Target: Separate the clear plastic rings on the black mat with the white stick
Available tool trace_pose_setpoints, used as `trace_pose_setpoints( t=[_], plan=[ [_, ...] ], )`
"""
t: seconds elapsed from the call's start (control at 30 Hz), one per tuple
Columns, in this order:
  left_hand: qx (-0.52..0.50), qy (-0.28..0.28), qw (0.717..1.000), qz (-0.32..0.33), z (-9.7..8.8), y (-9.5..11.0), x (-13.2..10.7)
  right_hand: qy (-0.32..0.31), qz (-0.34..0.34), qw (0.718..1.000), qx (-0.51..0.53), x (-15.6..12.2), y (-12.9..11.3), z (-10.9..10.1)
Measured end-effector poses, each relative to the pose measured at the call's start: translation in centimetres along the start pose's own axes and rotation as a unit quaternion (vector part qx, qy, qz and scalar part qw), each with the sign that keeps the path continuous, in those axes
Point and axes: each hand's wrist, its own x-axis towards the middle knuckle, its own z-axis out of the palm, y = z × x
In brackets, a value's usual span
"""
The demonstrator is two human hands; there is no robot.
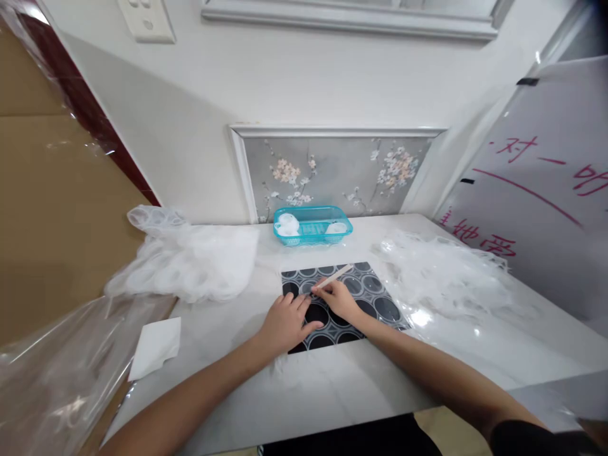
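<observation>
A black sheet printed with grey-ringed circles (375, 297) lies flat on the white table (332, 392). My left hand (287, 323) presses down on the sheet's left part, fingers spread. My right hand (338, 297) grips a thin pale wooden stick (337, 275), its lower end touching the sheet near the left hand's fingertips and its upper end pointing up and right.
A turquoise plastic basket (344, 229) with white round pieces stands at the back by the wall. Heaps of clear plastic film lie left (190, 266) and right (446, 272). A white paper piece (154, 345) rests front left. A whiteboard with red writing (546, 190) leans at right.
</observation>
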Motion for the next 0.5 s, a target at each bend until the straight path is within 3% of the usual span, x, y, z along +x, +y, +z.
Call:
trace_pose_setpoints(
  t=[0.5],
  plan=[
    [-0.015, -0.022, 1.0, 0.005, 1.4, 0.5, -0.5, 0.02, 0.01, 1.0, 0.001, -0.3, 0.4, 0.1]
  ],
)
